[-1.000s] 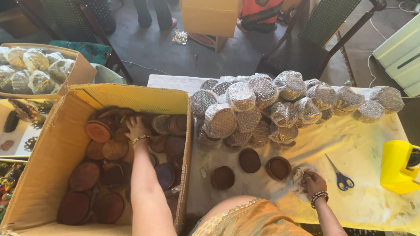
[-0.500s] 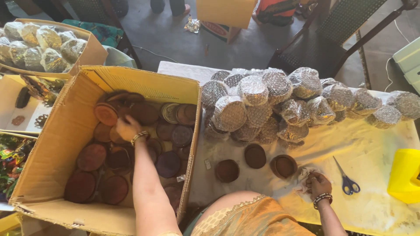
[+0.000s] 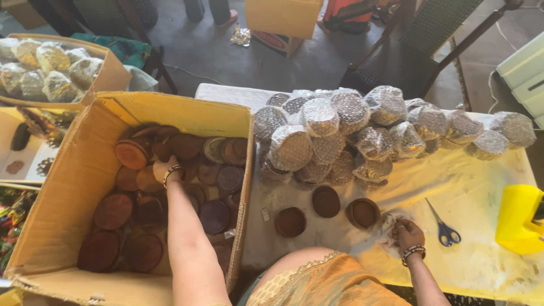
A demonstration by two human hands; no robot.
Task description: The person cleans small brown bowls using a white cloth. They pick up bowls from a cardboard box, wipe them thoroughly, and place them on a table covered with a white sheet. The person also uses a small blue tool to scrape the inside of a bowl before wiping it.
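Note:
My left hand (image 3: 163, 169) reaches deep into a big cardboard box (image 3: 68, 181) on my left, fingers down among several round brown wooden discs (image 3: 131, 153); whether it grips one is hidden. My right hand (image 3: 407, 233) rests on the cloth-covered table (image 3: 481, 249) and is closed on a crumpled white cloth (image 3: 391, 226). Three bare brown round pieces (image 3: 326, 201) lie on the table just left of that hand. Behind them is a heap of bubble-wrapped round bundles (image 3: 351, 133).
Blue-handled scissors (image 3: 445, 229) lie right of my right hand, and a yellow object (image 3: 518, 218) sits at the table's right edge. A second cardboard box (image 3: 51, 68) with wrapped bundles stands far left. A dark chair (image 3: 419, 45) is behind the table.
My left hand has shifted a little deeper among the discs in the box. My right hand stays on the white cloth. The view has tilted slightly.

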